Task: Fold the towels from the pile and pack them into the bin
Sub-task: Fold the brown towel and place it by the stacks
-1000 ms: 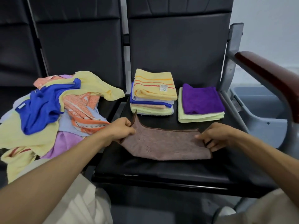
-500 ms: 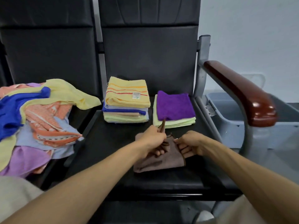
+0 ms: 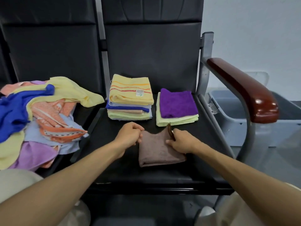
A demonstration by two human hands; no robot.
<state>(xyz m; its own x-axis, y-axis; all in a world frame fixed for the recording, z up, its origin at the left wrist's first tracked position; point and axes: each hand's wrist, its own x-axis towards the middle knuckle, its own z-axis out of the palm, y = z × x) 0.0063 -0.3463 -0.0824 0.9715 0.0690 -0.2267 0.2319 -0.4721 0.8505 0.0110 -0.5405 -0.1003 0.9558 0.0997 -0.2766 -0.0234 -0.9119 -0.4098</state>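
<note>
1. We count one brown towel [image 3: 156, 149], folded to a small rectangle, lying on the front of the right seat [image 3: 162, 175], one of two black seats.
2. Our left hand [image 3: 130, 134] has curled fingers pinching the towel's far left corner.
3. Our right hand [image 3: 180, 141] has curled fingers pinching the far right corner, whose dark edge stands up.
4. Two folded stacks sit behind the towel on the same seat, apart from it. The left stack [image 3: 130, 98] has a striped yellow towel on top, and we cannot count its layers exactly. The right stack [image 3: 177, 106] shows one purple towel on pale green.
5. One loose pile [image 3: 40, 115] covers the left seat in yellow, blue, orange, light blue and lilac. We cannot count the towels in it.
6. One grey bin [image 3: 236, 115] stands to the right, past the one red-brown armrest [image 3: 244, 90].
</note>
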